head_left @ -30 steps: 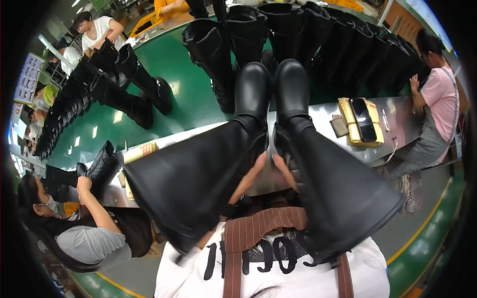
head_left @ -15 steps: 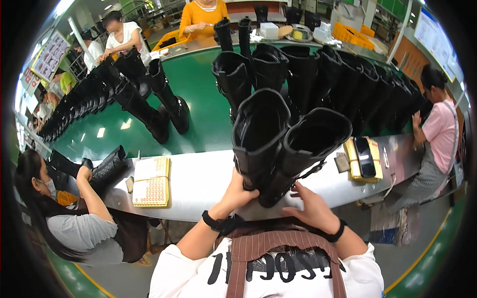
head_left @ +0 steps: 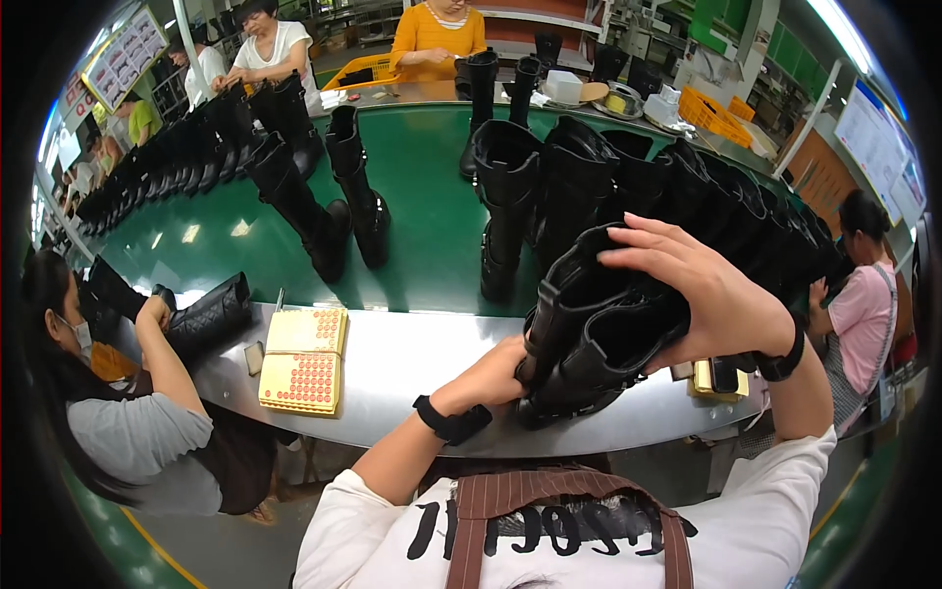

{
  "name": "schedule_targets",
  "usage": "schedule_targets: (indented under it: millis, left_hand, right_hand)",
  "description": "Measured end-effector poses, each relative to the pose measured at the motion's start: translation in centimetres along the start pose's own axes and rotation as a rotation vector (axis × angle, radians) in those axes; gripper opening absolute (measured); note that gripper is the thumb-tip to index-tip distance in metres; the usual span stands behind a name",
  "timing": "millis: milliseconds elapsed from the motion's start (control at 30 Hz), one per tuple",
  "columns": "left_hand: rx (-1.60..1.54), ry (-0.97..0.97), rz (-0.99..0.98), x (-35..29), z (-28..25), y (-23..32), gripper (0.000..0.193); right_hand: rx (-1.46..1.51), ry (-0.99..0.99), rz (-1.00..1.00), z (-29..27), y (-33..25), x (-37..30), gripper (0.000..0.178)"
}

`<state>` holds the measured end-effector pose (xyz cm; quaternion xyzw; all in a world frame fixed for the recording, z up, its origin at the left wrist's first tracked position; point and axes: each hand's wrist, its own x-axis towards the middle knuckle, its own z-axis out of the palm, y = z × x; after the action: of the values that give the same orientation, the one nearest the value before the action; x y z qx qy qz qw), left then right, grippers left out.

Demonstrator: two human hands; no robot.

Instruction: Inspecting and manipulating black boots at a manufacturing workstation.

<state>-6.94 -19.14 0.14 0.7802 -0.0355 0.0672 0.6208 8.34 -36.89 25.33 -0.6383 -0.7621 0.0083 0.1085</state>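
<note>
A pair of tall black boots [head_left: 601, 355] stands slightly tilted at the bench's front edge, right in front of me. Low on their left side, my left hand [head_left: 494, 371] is closed round a shaft, its fingertips partly hidden. Over the tops from the right comes my right hand [head_left: 708, 285]. Its long fingers lie across the rim of the farther boot, and the thumb presses on the side of the nearer one, so the hand spans both shafts. Buckles and straps show on the boots.
Behind the pair, a dense row of black boots [head_left: 579, 172] runs right along the green table [head_left: 422, 265]. Two boots [head_left: 361, 187] stand at centre left. A banded yellow card stack [head_left: 302, 361] lies left; another stack [head_left: 721, 381] is partly behind my right arm. Co-workers sit either side.
My right hand has risen from low beside the boots onto their tops. The pair has shifted right and tilted, with my left hand still on it. The view has turned slightly.
</note>
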Motion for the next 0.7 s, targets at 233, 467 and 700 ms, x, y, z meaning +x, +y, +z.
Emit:
schedule_targets:
  millis: [233,467,700]
  left_hand:
    - [0.072,-0.038,-0.016,0.2,-0.4,-1.3,0.062]
    - [0.173,-0.02,0.009,0.4,-0.7,-2.4,0.081]
    - [0.005,0.004,0.025,-0.7,-2.8,-2.1,0.086]
  right_hand:
    - [0.024,-0.024,0.312,-0.7,-1.9,2.7,0.098]
    - [0.213,-0.248,0.255,-0.4,-2.0,3.7,0.052]
    - [0.237,-0.06,0.563,-1.5,-2.0,0.9,0.038]
